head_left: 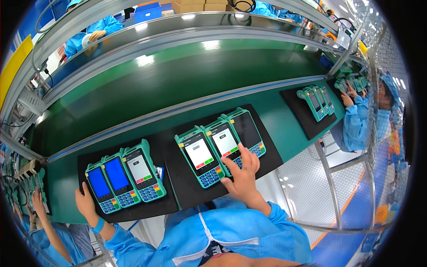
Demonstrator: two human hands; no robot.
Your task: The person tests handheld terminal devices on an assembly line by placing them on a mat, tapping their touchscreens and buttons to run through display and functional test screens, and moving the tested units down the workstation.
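Three teal payment terminals with keypads stand side by side on the left of a black mat. The leftmost terminal (102, 188) and the middle terminal (117, 177) show blue screens; the third terminal (141, 171) shows a pale screen with red and green buttons. My left hand (87, 204) is open beside the leftmost one's outer edge. To the right are three more: a left terminal (199, 155) and a centre terminal (223, 138) with lit white screens, and a dark-screened terminal (247, 127). My right hand (244, 178), fingers apart, reaches over the centre one's lower screen and keypad, partly hiding it.
The black mats (195, 196) lie on a green bench along a green conveyor belt (178, 71) with a metal rail. Further right, another mat (297, 109) bears several terminals (318, 103) near a co-worker (358, 120). Another co-worker's hands (41, 207) are at far left.
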